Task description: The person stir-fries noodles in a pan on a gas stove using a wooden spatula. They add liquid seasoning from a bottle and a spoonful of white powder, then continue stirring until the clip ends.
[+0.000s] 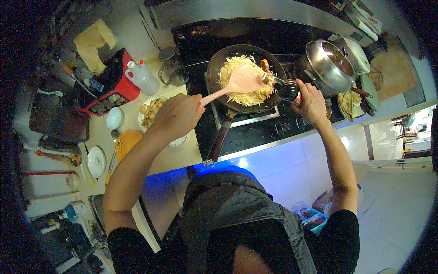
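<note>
My left hand (179,114) grips the handle of a pink spatula (244,80). Its broad blade lies over pale shredded food (251,99) in a dark wok (217,56) on the black cooktop (239,137). In my right hand (311,102) is a dark glass bottle (287,89), tipped on its side with its neck pointing left over the wok. A gold flip cap (265,65) stands open at the bottle's mouth, close to the spatula blade. Whether liquid is flowing out, I cannot tell. The wok's wooden handle (220,138) points toward me.
Right of the wok stands a lidded steel pot (330,68). On the left counter are a plate of browned food (149,111), a glass pitcher (174,73), a white plastic jug (143,78), an orange basket (127,144) and a small white bowl (115,118). The counter edge (178,167) runs before me.
</note>
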`<state>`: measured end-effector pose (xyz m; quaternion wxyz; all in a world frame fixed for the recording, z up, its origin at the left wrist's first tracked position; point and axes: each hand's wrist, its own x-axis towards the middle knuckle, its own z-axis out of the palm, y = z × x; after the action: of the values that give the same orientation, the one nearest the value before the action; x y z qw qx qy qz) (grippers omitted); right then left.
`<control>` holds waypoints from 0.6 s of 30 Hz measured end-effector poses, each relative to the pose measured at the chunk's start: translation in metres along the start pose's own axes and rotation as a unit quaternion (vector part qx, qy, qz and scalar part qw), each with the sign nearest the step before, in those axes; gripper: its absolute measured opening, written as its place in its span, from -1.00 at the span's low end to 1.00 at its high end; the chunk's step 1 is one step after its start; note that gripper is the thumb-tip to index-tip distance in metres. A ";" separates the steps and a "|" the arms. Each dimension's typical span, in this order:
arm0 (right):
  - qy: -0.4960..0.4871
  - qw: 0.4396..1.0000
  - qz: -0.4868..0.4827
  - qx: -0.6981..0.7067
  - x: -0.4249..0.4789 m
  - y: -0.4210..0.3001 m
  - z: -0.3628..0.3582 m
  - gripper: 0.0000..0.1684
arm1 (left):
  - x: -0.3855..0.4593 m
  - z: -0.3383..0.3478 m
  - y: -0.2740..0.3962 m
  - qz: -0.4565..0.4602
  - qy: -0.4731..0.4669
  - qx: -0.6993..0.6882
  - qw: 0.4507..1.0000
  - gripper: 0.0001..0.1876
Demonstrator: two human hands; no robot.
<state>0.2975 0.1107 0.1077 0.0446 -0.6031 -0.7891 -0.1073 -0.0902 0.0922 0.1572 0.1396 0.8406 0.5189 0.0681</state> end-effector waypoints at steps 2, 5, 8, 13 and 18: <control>0.003 1.000 -0.010 -0.013 0.001 0.002 -0.001 -0.02 | 0.000 0.000 0.000 0.000 -0.003 0.006 1.000 -0.78; -0.001 1.000 -0.009 -0.008 0.003 0.002 0.000 -0.03 | 0.000 -0.001 0.000 -0.007 -0.010 0.003 1.000 -0.78; -0.007 1.000 -0.005 -0.007 0.004 0.001 0.001 -0.03 | -0.003 0.001 -0.002 0.004 -0.002 -0.006 1.000 -0.78; -0.028 0.999 -0.007 -0.016 0.005 -0.002 -0.001 -0.03 | -0.005 0.007 -0.008 0.010 -0.002 -0.031 0.999 -0.77; -0.025 0.999 -0.016 -0.022 0.005 -0.001 -0.002 -0.03 | -0.005 0.002 -0.001 -0.011 -0.015 -0.046 0.999 -0.80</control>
<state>0.2954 0.1145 0.1107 0.0098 -0.5937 -0.7971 -0.1101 -0.0922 0.0880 0.1550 0.1870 0.8283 0.5224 0.0777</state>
